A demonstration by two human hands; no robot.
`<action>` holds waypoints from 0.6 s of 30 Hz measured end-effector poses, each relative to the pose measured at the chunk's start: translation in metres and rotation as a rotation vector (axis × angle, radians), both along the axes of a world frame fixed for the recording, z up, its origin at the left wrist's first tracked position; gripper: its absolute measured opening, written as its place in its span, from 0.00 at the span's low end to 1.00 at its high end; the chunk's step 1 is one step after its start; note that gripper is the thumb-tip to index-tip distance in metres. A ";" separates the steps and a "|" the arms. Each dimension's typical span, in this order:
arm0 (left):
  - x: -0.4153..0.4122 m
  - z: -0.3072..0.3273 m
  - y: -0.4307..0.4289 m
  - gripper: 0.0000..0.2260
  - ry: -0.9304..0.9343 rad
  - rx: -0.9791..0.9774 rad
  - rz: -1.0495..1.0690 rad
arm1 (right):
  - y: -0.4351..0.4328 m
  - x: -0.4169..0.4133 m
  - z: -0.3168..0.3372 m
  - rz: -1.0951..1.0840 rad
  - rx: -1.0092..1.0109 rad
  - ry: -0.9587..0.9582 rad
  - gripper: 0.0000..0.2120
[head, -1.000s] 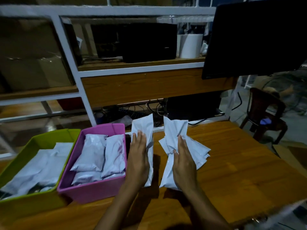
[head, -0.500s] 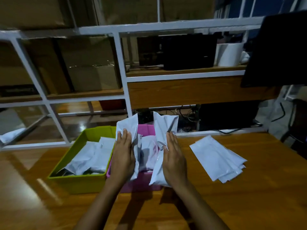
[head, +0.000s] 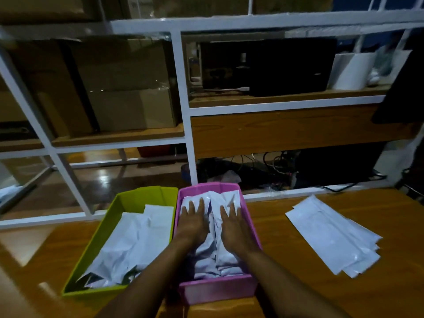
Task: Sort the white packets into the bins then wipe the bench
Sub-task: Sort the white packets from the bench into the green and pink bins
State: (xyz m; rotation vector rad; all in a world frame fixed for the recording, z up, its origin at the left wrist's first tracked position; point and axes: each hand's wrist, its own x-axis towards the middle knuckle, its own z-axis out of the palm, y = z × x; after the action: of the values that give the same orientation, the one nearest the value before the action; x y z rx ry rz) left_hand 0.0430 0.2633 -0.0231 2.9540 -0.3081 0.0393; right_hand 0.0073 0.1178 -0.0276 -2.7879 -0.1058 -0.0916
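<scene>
A pink bin [head: 218, 289] stands on the wooden bench [head: 298, 290], filled with white packets [head: 214, 253]. My left hand [head: 193, 222] and my right hand [head: 232, 226] lie flat, fingers spread, pressing down on those packets side by side. Touching the pink bin's left side is a green bin [head: 110, 228] that also holds white packets [head: 135, 244]. A loose stack of white packets [head: 332, 235] lies on the bench to the right, apart from both hands.
A white metal shelf frame [head: 185, 111] rises behind the bench, with cardboard boxes [head: 119, 86] on the left and black equipment [head: 268, 65] on the right. Cables [head: 270, 166] tangle below the shelf. A dark monitor edge [head: 403, 88] hangs at right.
Both hands carried two upright packets left from the stack and over the pink bin, then laid them down inside. The hands now press flat on them. The view shifted left.
</scene>
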 end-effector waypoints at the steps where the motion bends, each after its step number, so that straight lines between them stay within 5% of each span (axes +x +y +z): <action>1: 0.002 -0.005 0.000 0.29 0.039 0.000 -0.010 | -0.001 0.002 -0.010 0.007 -0.049 0.024 0.31; 18: 0.013 -0.036 0.000 0.28 0.113 -0.039 0.035 | -0.001 0.021 -0.031 0.033 -0.068 0.150 0.33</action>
State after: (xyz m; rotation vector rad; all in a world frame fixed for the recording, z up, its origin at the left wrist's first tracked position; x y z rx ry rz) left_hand 0.0563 0.2633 -0.0589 2.9089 -0.2367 -0.1155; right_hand 0.0279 0.1165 -0.0585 -2.8480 -0.1190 0.1316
